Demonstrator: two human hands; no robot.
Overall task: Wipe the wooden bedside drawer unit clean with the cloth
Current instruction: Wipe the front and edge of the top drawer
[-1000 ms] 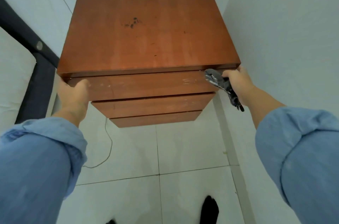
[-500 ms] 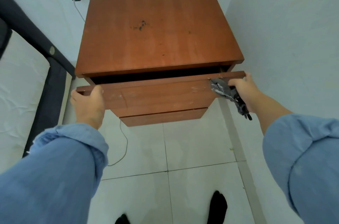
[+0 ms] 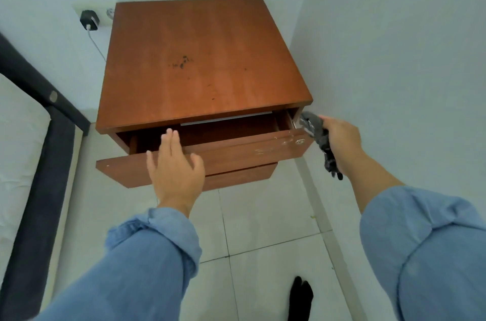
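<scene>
The wooden bedside drawer unit (image 3: 200,63) stands in a corner, its reddish-brown top marked with small dark spots. Its top drawer (image 3: 236,152) is pulled out, and something flat and white lies at the back inside. My left hand (image 3: 175,168) hovers in front of the drawer's front panel, fingers apart, holding nothing. My right hand (image 3: 342,139) is at the drawer's right end, closed around a dark grey cloth (image 3: 319,142) that hangs down from my fist. Two lower drawers are shut beneath.
A black bed frame (image 3: 39,163) with a white mattress runs along the left. A black charger (image 3: 89,20) is plugged into the wall behind the unit, its cable trailing down. White walls close in behind and to the right. The floor (image 3: 263,215) is white tile.
The top drawer has slid out from shut to well open. My left hand let go of the drawer's left end and moved toward its middle. My right hand stays at the right end.
</scene>
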